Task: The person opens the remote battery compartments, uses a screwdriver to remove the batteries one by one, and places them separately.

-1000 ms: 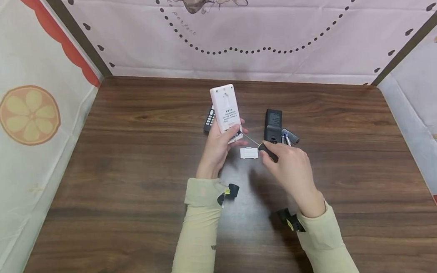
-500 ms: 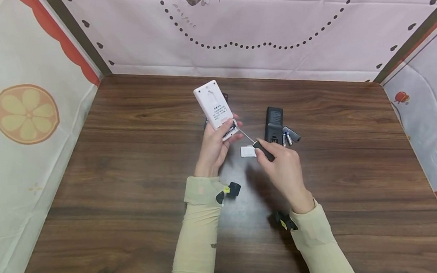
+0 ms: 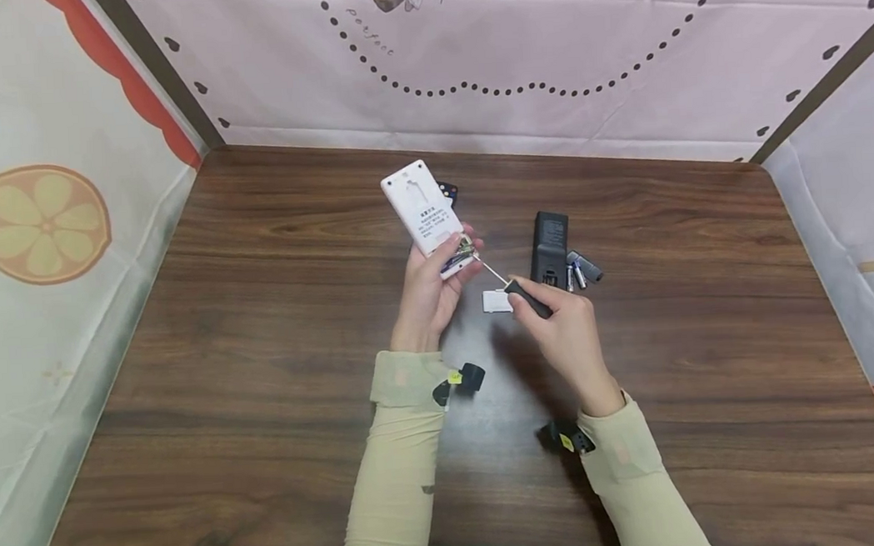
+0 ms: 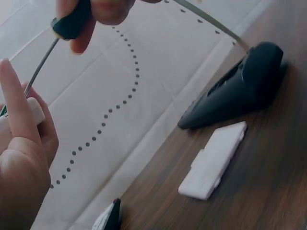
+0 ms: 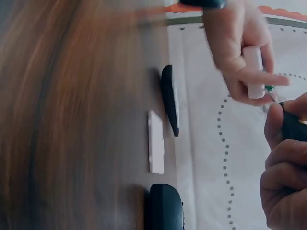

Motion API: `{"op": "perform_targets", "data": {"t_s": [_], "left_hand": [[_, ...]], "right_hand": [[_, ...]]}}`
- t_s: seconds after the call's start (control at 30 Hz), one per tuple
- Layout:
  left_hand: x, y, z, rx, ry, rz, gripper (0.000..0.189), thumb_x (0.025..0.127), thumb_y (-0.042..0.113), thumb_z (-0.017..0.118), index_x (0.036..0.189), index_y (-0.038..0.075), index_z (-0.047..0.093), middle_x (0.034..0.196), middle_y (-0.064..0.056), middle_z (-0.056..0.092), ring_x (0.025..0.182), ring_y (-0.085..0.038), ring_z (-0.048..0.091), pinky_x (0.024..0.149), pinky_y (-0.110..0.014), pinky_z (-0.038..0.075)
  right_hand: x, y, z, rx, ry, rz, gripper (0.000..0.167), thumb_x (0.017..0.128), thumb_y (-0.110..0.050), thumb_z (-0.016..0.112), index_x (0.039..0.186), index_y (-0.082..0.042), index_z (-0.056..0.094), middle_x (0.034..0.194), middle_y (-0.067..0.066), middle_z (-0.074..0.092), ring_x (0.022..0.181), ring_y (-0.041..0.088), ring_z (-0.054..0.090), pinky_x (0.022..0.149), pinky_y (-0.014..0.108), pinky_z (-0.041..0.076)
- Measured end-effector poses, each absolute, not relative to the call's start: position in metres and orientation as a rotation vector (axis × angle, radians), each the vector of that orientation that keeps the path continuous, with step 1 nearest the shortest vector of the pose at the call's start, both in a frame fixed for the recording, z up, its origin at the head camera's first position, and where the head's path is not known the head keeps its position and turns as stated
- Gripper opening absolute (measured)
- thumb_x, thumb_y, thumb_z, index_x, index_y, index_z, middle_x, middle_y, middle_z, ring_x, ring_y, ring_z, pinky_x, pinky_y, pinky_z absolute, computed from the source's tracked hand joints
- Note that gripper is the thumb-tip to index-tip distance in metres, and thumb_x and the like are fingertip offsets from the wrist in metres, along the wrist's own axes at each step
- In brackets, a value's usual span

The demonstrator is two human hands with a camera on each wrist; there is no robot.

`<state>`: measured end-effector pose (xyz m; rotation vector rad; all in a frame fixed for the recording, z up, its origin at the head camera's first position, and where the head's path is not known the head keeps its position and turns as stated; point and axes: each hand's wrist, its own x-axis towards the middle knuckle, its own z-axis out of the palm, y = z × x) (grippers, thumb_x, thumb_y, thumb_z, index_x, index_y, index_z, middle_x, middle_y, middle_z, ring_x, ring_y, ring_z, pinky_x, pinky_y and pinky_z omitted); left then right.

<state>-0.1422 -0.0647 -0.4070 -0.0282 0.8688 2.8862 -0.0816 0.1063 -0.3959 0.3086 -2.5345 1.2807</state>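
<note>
My left hand (image 3: 425,289) holds a white remote control (image 3: 416,201) above the table, its printed back turned up and its lower end tilted to the right. The thumb lies beside the uncovered battery compartment, where batteries (image 3: 457,259) show. In my right hand (image 3: 570,336) is a screwdriver (image 3: 532,299), gripped by its black handle. Its thin metal shaft reaches to the compartment's right edge; in the left wrist view the handle (image 4: 73,20) sits high and the tip is hidden behind left fingers. A white battery cover (image 3: 495,301) lies on the table below the shaft.
A black remote (image 3: 551,245) lies back-up with its compartment uncovered, and several loose batteries (image 3: 576,273) are beside it. Another dark remote (image 3: 448,192) lies partly hidden behind the white one. A printed cloth (image 3: 513,43) stands behind the wooden table (image 3: 259,317).
The white remote has swung its top end to the left, and more of its compartment shows. My right hand has moved slightly left and up with the screwdriver. Things on the table stay put.
</note>
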Motion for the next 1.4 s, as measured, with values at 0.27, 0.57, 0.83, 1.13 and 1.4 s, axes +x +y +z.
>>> {"op": "perform_targets", "data": {"t_s": [0.27,0.57,0.83,1.13,1.4], "left_hand": [[-0.147,-0.056,-0.407,-0.126,0.591,2.956,0.038,0.09,0.009,0.052,0.124,0.005,0.038,0.106,-0.015,0.05,0.093,-0.025,0.057,0.072,-0.027,0.052],[-0.148,-0.051,-0.405,-0.165,0.474,2.961,0.042,0.089,0.023,0.055,0.125,0.009,0.038,0.105,-0.015,0.049,0.098,-0.031,0.057,0.077,-0.031,0.05],[-0.149,-0.045,-0.403,-0.1,0.564,2.988,0.048,0.089,0.038,0.05,0.126,0.011,0.036,0.102,-0.014,0.049,0.091,-0.027,0.059,0.077,-0.033,0.051],[-0.146,-0.041,-0.407,-0.097,0.701,3.022,0.052,0.086,0.042,0.051,0.125,0.01,0.037,0.1,-0.013,0.052,0.084,-0.022,0.058,0.071,-0.03,0.053],[-0.146,-0.04,-0.413,-0.269,0.747,3.095,0.051,0.085,0.039,0.054,0.125,0.013,0.037,0.099,-0.014,0.052,0.079,-0.02,0.06,0.063,-0.025,0.053]], "right_hand": [[-0.081,0.102,-0.385,0.265,-2.531,1.181,0.029,0.084,-0.029,0.061,0.105,-0.01,0.067,0.089,0.003,0.068,0.075,0.012,0.062,0.062,0.03,0.05],[-0.079,0.116,-0.357,0.402,-2.526,0.922,0.028,0.083,-0.025,0.061,0.109,-0.015,0.066,0.076,0.0,0.064,0.057,0.011,0.049,0.047,0.026,0.038],[-0.07,0.112,-0.33,0.749,-2.626,0.553,0.027,0.078,-0.019,0.06,0.103,-0.012,0.068,0.067,-0.002,0.06,0.047,0.009,0.045,0.041,0.027,0.039],[-0.074,0.101,-0.309,0.801,-2.745,0.368,0.009,0.078,-0.02,0.06,0.083,-0.015,0.066,0.057,-0.008,0.049,0.045,0.01,0.042,0.037,0.03,0.037],[-0.07,0.068,-0.296,0.866,-2.723,-0.002,0.009,0.075,-0.007,0.058,0.066,-0.007,0.057,0.053,0.0,0.045,0.037,0.015,0.04,0.031,0.032,0.034]]}}
